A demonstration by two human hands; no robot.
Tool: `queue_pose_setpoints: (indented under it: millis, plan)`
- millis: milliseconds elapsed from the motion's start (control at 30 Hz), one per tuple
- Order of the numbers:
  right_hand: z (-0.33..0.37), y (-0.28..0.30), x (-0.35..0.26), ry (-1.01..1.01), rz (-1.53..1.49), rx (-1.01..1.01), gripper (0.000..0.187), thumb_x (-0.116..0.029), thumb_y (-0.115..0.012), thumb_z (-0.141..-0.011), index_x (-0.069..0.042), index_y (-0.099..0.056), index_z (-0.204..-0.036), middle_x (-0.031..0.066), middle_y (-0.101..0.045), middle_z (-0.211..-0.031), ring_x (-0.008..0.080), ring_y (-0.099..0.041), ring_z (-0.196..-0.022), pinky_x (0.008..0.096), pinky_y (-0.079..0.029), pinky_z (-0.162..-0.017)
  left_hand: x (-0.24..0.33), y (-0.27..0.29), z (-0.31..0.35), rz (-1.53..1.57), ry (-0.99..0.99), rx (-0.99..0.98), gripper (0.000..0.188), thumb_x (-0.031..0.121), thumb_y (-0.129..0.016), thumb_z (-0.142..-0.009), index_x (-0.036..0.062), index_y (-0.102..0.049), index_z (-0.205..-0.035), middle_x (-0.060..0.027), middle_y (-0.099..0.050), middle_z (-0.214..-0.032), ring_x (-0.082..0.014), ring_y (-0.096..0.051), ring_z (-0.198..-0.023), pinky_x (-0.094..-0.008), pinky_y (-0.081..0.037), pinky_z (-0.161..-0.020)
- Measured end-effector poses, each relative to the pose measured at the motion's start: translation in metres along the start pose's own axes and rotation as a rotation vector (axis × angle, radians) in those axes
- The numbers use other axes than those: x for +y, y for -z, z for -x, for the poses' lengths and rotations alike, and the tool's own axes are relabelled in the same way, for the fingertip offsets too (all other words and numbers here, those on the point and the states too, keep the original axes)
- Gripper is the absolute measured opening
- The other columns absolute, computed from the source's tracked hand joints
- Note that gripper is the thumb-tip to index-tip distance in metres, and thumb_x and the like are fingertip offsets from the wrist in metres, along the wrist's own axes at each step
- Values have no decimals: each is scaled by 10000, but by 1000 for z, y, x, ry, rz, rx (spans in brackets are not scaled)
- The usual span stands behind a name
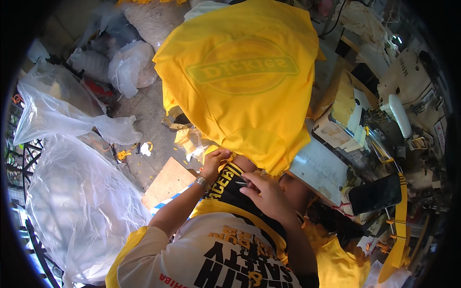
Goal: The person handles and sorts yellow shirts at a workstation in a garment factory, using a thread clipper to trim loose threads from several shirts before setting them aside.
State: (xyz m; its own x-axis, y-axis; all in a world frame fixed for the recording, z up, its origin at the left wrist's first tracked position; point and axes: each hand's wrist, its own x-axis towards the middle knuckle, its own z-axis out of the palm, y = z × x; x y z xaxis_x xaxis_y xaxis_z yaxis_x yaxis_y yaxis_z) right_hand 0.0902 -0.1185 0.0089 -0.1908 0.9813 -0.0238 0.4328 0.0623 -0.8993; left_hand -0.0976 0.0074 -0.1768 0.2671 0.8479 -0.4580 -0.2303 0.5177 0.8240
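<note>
Yellow garment [240,108] spread at far centre, printed face up, near edge at the person's knees [244,163]. Left hand [214,164]: fingers narrow, pinching its near-left edge. Right hand [266,192]: fingers closed on what seems a small tool [244,182], kind unclear, just below the near hem. Judged light, soft, limp, not fragile; likely to fold, so best held by edge or seam.
</note>
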Motion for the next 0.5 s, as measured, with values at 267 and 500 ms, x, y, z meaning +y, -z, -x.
queue_pose_setpoints:
  millis: [267,500]
  plan:
    - [1,-33,28,22,102,93,290,-114,-675,-854,-7,-584,-1108,142,-612,-891,283,-634,-775,354,-503,-688,9,32,46,-142,-92,96,245,40,-651,-867,50,-470,-1032,-108,-600,-1063,-148,-568,-913,-263,-467,-747]
    - [3,-25,22,-56,3,15,298,-129,-676,-860,3,-570,-1105,151,-616,-902,285,-629,-785,361,-498,-689,13,-26,8,-297,-498,166,333,-56,-633,-846,34,-441,-1102,-129,-648,-985,-184,-659,-895,-281,-525,-736]
